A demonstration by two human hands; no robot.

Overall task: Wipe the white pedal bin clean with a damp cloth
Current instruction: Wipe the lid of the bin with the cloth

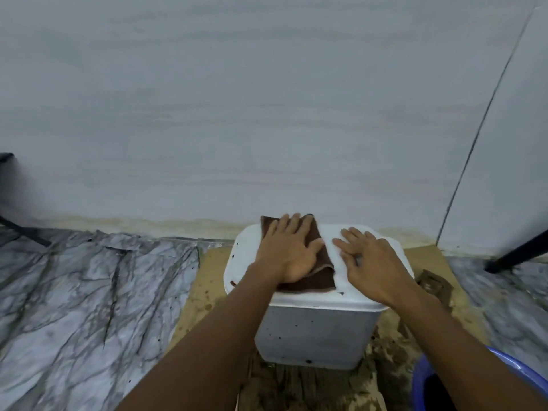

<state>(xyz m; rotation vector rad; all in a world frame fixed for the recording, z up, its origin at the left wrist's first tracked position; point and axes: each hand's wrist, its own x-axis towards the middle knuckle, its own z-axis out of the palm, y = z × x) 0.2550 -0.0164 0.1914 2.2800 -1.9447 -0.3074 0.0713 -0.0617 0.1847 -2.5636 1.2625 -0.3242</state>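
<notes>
The white pedal bin (314, 330) stands on a sheet of cardboard close to the wall, with dark specks on its lid and front. A dark brown cloth (321, 277) lies flat on the left half of the lid. My left hand (289, 250) presses flat on the cloth, fingers spread and pointing toward the wall. My right hand (370, 259) rests flat on the bare right half of the lid, fingers apart, holding nothing.
Stained brown cardboard (207, 280) lies under the bin on a grey marbled floor (89, 307). A blue plastic basin (444, 387) sits at the lower right. A black leg (516, 256) slants to the floor at right. A pale wall rises behind.
</notes>
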